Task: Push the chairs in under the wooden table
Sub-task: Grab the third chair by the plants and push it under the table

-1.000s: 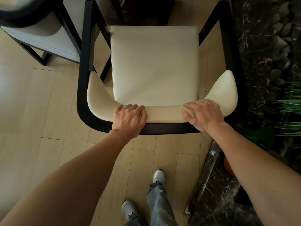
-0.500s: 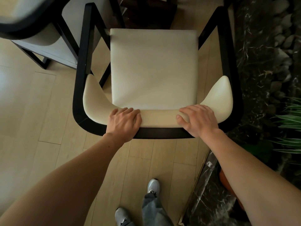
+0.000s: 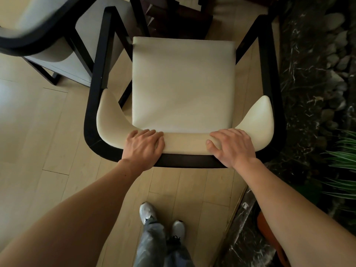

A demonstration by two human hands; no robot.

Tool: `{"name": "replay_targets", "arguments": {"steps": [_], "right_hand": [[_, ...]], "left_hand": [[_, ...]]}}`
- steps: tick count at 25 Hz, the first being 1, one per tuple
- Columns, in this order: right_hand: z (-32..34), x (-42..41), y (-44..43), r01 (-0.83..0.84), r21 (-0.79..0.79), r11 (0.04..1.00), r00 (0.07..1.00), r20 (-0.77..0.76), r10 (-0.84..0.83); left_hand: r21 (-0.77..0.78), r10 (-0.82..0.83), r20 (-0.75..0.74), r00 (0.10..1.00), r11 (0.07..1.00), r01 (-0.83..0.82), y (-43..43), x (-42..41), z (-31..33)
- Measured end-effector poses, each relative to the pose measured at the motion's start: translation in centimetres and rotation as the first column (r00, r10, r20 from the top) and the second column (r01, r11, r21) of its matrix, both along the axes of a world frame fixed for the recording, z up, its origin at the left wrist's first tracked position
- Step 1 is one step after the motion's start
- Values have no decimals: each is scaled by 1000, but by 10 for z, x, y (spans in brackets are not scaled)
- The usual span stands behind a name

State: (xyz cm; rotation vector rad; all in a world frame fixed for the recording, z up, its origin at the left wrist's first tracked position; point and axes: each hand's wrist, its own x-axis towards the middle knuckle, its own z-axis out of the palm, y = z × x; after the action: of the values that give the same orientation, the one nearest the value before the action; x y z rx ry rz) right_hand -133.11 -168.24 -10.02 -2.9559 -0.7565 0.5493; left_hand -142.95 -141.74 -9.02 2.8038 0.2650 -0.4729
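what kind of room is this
Most likely a home or restaurant dining area: a cream-cushioned black armchair beside a matching second chair, a dark wooden table base ahead, and a pale plank floor.

chair: cream leather-look upholstery, smooth, slight sheen; frame matt black. floor: pale wood planks, satin. ledge: dark glossy marble.

Both hands gripping cream chair's backrest, second chair left
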Motion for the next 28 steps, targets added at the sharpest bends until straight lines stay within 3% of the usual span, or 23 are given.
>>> {"name": "replay_targets", "arguments": {"steps": [15, 28], "right_hand": [[2, 66, 20, 11, -12, 1000, 1000, -12, -11], [3, 68, 20, 18, -17, 1000, 1000, -25, -19]], "left_hand": [[15, 5, 31, 1000, 1000, -5, 20, 65, -5], [10, -17, 33, 999, 1000, 16, 20, 68, -4]]}}
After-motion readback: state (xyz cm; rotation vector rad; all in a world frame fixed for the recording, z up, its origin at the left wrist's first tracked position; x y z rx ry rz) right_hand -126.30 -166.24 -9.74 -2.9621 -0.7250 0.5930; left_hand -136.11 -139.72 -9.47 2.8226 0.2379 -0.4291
